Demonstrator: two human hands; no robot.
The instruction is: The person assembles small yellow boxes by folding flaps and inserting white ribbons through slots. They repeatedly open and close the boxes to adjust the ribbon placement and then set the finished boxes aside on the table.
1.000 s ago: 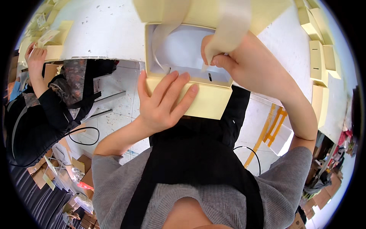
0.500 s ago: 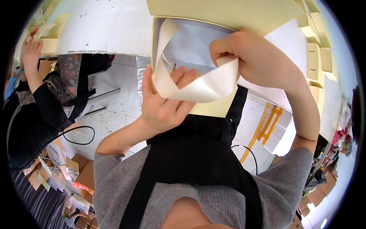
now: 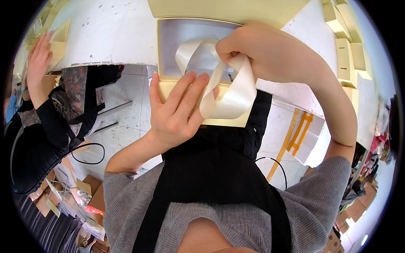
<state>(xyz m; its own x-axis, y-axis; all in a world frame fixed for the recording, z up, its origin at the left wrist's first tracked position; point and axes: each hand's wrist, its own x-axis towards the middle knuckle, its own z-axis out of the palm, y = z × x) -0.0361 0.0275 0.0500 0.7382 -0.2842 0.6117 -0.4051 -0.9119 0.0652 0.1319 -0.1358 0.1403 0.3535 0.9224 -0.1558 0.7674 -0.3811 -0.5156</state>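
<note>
A pale yellow box with a light inside stands before me at the table edge, its lid raised at the far side. Its near panel faces me and has a small dark slot. My left hand lies over that panel with fingers spread, the ribbon passing beside its forefinger. A loop of white satin ribbon curls over the near edge and into the box. My right hand is closed on the ribbon at the box's right side, its fingertips partly hidden.
Several pale yellow boxes stand along the table's right side. At the left, a co-worker's hand is by another yellow box. Cartons stand on the floor at lower left. A yellow-and-white stand is below right.
My right hand has moved left and slightly up with the ribbon. The ribbon has come off the left fingers toward the right, and the left hand now lies flatter on the panel. The box has shifted left.
</note>
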